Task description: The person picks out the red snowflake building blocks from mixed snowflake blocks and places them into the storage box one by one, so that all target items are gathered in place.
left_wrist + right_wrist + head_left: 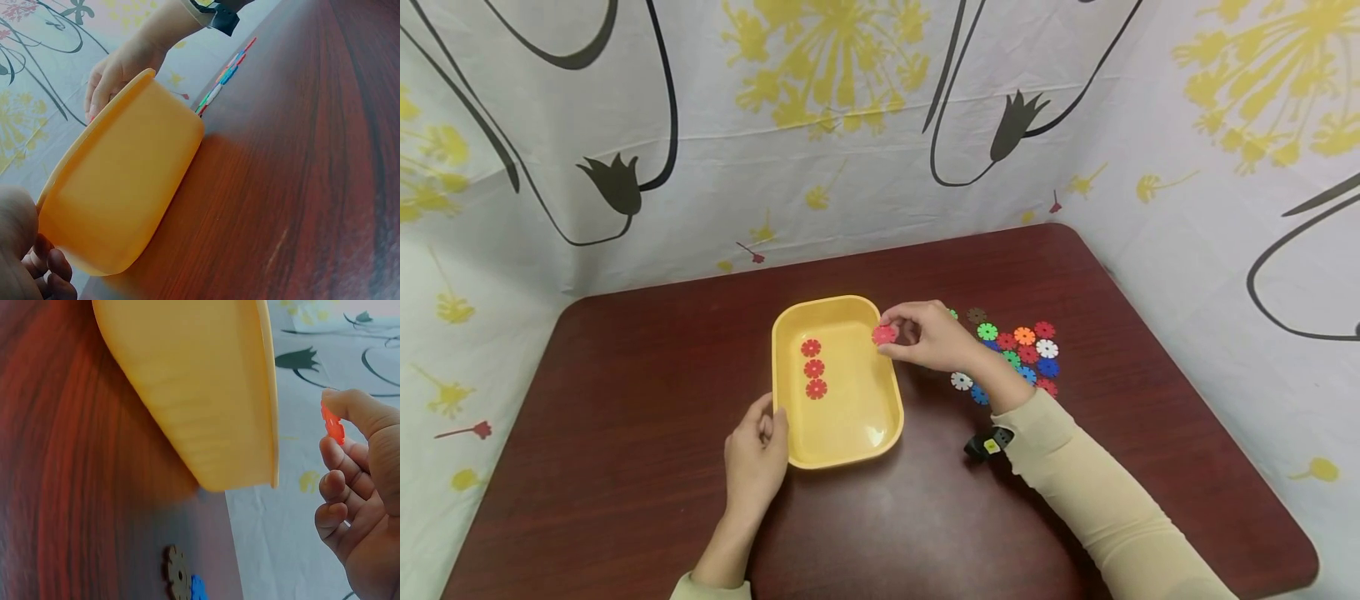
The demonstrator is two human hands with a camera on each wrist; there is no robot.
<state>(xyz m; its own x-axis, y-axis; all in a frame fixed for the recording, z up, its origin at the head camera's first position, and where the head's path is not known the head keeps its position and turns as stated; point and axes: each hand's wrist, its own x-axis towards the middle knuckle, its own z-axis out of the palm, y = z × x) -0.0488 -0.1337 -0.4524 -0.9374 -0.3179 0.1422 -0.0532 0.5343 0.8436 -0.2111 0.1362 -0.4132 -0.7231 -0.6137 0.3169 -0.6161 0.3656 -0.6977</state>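
Note:
My right hand (936,337) pinches a red snowflake disc (884,335) between thumb and fingers, over the right rim of a yellow plastic tray (853,421). In the right wrist view the same disc (333,425) shows nearly edge-on at the fingertips, apart from the tray wall (206,394). Three red snowflake discs (814,368) lie in a column on the left side of the tray floor. At the tray's near left edge, my left hand (754,454) holds the rim. The left wrist view shows its curled fingers (59,265) against the outer wall.
Right of the tray, loose snowflake discs (1027,354) in several colours lie on the dark red table (647,433), partly behind the right forearm. A black wrist strap (988,444) hangs by the right cuff. Patterned cloth (850,192) surrounds the table's back and sides.

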